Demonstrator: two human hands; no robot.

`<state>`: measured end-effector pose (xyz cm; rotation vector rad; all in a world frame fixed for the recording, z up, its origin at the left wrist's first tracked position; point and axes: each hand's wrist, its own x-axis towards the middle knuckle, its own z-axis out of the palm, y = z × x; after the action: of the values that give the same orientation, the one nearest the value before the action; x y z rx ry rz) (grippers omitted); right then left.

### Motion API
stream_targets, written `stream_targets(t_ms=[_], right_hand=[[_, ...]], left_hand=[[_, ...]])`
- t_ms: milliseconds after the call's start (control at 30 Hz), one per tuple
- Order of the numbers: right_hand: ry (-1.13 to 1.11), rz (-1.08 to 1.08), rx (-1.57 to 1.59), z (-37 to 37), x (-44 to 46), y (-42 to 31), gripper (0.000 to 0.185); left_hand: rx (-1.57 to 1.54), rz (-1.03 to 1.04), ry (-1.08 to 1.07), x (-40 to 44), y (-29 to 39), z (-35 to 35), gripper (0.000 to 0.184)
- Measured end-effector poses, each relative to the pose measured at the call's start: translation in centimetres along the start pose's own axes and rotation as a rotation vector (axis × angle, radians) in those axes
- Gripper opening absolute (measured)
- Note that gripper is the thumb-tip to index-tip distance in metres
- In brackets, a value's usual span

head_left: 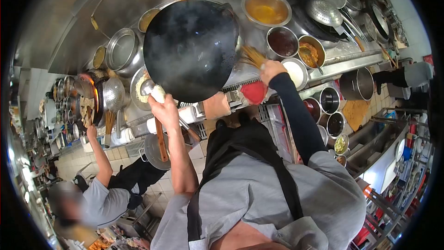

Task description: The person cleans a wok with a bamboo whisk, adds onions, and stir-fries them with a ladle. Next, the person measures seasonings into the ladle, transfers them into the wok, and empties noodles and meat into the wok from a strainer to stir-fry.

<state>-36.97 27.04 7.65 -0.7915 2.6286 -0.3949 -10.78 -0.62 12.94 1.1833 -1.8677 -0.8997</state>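
A large black wok (pixel 190 48) gives off pale smoke or steam in front of me. My left hand (pixel 165 111) is closed on a folded white cloth (pixel 158 93) at the wok's near left rim; whether a wok handle is inside the cloth is hidden. A metal ladle (pixel 147 86) rests in a bowl (pixel 134 93) beside that hand, its handle passing under my wrist. My right hand (pixel 272 70) grips a bamboo wok brush (pixel 253 57), whose bristles are just right of the wok.
Right of the wok stand a bowl of yellow liquid (pixel 267 9), a pot of dark red sauce (pixel 282 42) and a pot of orange sauce (pixel 312 52). A red cloth (pixel 254 92) lies on the front edge. Leftward, a co-worker (pixel 108 201) reaches toward a flaming burner (pixel 96 93).
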Motion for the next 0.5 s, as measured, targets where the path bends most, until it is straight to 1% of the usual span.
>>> stream_targets(t_ms=[67, 100, 133, 167, 200, 267, 300, 333, 400, 467, 500], right_hand=[[0.140, 0.088, 0.171, 2.5, -2.8, 1.9, 0.046], [0.154, 0.126, 0.178, 4.3, -3.9, 2.7, 0.047], [0.159, 0.163, 0.188, 6.4, -4.8, 3.0, 0.048], [0.147, 0.221, 0.192, 8.0, -5.4, 2.7, 0.055], [0.180, 0.250, 0.190, 10.2, -5.8, 2.7, 0.056], [0.260, 0.300, 0.185, 14.9, -5.6, 3.4, 0.059], [0.258, 0.304, 0.121, 16.9, -5.5, 3.7, 0.055], [0.340, 0.215, 0.058, 17.0, -5.6, 2.5, 0.050], [0.495, 0.050, -0.063, 18.1, -6.9, -1.9, 0.041], [0.075, -0.275, 0.045, 19.4, -7.9, -6.5, 0.024], [-0.223, -0.223, 0.118, 20.4, -8.5, -9.8, 0.025]], left_hand=[[-0.147, -0.118, -0.062, 1.4, -1.5, -0.3, 0.038], [-0.236, -0.171, -0.090, 2.5, -3.3, 0.1, 0.036], [-0.317, -0.229, -0.115, 3.4, -5.9, 0.3, 0.034], [-0.390, -0.248, -0.135, 4.9, -10.2, 1.4, 0.029], [-0.324, -0.363, -0.150, 5.3, -10.7, 2.1, 0.023], [-0.354, -0.454, -0.234, 4.9, -11.0, 3.7, 0.022], [-0.343, -0.539, -0.262, 4.4, -11.0, 4.9, 0.023], [-0.333, -0.622, -0.287, 3.9, -10.9, 6.3, 0.023], [-0.468, -0.711, -0.279, 2.3, -10.9, 9.4, 0.023], [-0.504, -0.794, -0.395, 1.2, -11.3, 12.3, 0.024], [-0.554, -0.827, -0.442, 1.2, -12.1, 13.8, 0.024]])
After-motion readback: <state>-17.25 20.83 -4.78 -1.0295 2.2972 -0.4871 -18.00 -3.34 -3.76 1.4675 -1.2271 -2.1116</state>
